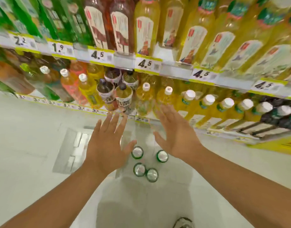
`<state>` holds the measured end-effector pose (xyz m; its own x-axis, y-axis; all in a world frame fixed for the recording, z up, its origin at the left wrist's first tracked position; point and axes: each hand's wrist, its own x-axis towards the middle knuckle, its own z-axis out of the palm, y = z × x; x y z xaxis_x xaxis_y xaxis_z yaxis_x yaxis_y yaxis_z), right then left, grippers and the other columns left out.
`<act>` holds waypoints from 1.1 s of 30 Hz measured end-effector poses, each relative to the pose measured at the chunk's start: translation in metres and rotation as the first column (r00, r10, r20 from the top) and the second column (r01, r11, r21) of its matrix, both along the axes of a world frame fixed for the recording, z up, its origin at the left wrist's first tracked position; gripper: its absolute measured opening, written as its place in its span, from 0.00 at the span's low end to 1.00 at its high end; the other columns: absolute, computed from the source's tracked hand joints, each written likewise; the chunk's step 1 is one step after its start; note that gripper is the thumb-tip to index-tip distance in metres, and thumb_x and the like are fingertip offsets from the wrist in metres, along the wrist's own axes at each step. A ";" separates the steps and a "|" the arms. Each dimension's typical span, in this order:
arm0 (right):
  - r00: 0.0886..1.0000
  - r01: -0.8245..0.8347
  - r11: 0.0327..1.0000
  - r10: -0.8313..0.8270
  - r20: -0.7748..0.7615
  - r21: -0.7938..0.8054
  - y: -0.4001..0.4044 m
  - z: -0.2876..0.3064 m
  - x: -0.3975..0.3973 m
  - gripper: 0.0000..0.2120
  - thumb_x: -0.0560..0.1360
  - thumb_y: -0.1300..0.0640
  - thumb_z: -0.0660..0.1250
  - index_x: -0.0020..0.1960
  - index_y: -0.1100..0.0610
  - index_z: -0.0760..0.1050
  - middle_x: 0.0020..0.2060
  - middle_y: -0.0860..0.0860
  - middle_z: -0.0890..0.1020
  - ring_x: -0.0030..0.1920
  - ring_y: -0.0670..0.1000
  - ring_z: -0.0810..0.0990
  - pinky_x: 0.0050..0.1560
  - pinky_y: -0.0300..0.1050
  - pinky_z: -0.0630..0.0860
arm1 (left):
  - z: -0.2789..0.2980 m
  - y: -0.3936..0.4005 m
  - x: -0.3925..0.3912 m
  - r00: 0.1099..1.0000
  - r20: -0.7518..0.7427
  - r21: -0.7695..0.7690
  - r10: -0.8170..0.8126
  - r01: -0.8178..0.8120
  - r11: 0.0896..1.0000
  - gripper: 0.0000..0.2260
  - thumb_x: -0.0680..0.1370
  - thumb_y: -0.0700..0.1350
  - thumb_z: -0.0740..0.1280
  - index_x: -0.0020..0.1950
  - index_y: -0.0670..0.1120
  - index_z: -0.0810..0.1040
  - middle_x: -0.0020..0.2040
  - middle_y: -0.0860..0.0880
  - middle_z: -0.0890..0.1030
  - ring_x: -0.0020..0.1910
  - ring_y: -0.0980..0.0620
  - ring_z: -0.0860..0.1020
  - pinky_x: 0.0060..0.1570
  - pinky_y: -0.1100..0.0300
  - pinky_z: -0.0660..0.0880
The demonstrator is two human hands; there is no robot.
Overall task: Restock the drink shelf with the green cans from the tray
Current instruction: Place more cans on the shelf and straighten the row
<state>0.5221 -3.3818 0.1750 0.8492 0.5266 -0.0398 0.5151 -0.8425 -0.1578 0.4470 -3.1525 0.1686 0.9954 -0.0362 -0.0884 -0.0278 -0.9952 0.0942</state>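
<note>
Several green cans with silver tops stand upright low in the view, between my arms: one (137, 152) by my left thumb, one (162, 156) under my right hand, and two touching (139, 169) (152, 174). They seem to sit in a clear tray (125, 170) whose edges are hard to make out. My left hand (107, 145) hovers above them with straight, spread fingers and holds nothing. My right hand (176, 132) is likewise flat and empty, reaching toward the drink shelf (141, 119).
Shelves of bottled drinks fill the top half: green bottles at left, yellow and brown tea bottles in the middle and right, with yellow price strips (144, 64). A pale floor with a metal plate (70, 150) lies at left. A shoe (184, 222) shows at the bottom.
</note>
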 end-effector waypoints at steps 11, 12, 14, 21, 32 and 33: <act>1.000 -0.006 1.000 0.006 -0.020 0.021 -0.025 -0.178 0.002 0.34 0.78 0.42 0.61 0.78 0.58 0.63 0.78 0.56 0.62 0.79 0.57 0.59 0.74 0.56 0.64 | -0.182 -0.028 0.012 1.000 0.006 -0.061 -0.019 0.019 0.998 0.36 0.77 0.68 0.51 0.81 0.50 0.57 0.81 0.47 0.55 0.80 0.48 0.52 0.77 0.49 0.50; 0.999 -0.005 1.000 0.006 -0.033 0.015 -0.027 -0.191 0.001 0.34 0.78 0.41 0.59 0.78 0.58 0.63 0.78 0.56 0.62 0.79 0.57 0.59 0.74 0.56 0.64 | -0.194 -0.029 0.012 1.000 0.005 -0.071 -0.021 0.021 0.997 0.36 0.77 0.68 0.51 0.80 0.50 0.58 0.81 0.46 0.56 0.80 0.48 0.52 0.77 0.49 0.51; 0.999 0.000 1.000 0.000 -0.052 0.001 -0.030 -0.214 -0.003 0.34 0.78 0.40 0.57 0.78 0.57 0.63 0.78 0.56 0.62 0.79 0.57 0.58 0.75 0.55 0.63 | -0.215 -0.031 0.013 1.000 -0.011 -0.089 -0.025 0.024 0.996 0.36 0.76 0.68 0.52 0.80 0.49 0.60 0.80 0.46 0.58 0.80 0.47 0.54 0.77 0.49 0.53; 0.989 -0.027 0.999 0.020 -0.149 -0.046 -0.047 -0.262 -0.022 0.37 0.77 0.36 0.57 0.81 0.53 0.57 0.81 0.52 0.55 0.81 0.52 0.51 0.78 0.51 0.57 | -0.266 -0.042 0.004 0.997 -0.068 -0.082 -0.027 0.022 0.996 0.37 0.75 0.69 0.53 0.79 0.50 0.61 0.80 0.46 0.60 0.79 0.47 0.56 0.76 0.51 0.49; 0.894 0.096 0.991 -0.043 -0.447 0.098 -0.064 -0.292 -0.033 0.49 0.72 0.40 0.74 0.82 0.48 0.47 0.80 0.44 0.51 0.79 0.45 0.53 0.77 0.42 0.58 | -0.284 -0.042 0.009 0.958 -0.271 -0.340 0.094 -0.186 0.922 0.48 0.71 0.66 0.69 0.82 0.54 0.45 0.82 0.55 0.48 0.80 0.56 0.47 0.75 0.59 0.52; 0.869 0.173 0.975 -0.085 -0.487 0.138 -0.066 -0.296 -0.035 0.50 0.70 0.43 0.76 0.81 0.47 0.48 0.79 0.43 0.54 0.78 0.44 0.56 0.76 0.42 0.60 | -0.285 -0.041 0.009 0.947 -0.302 -0.391 0.108 -0.226 0.892 0.49 0.70 0.64 0.73 0.81 0.55 0.46 0.81 0.55 0.51 0.79 0.56 0.50 0.74 0.60 0.55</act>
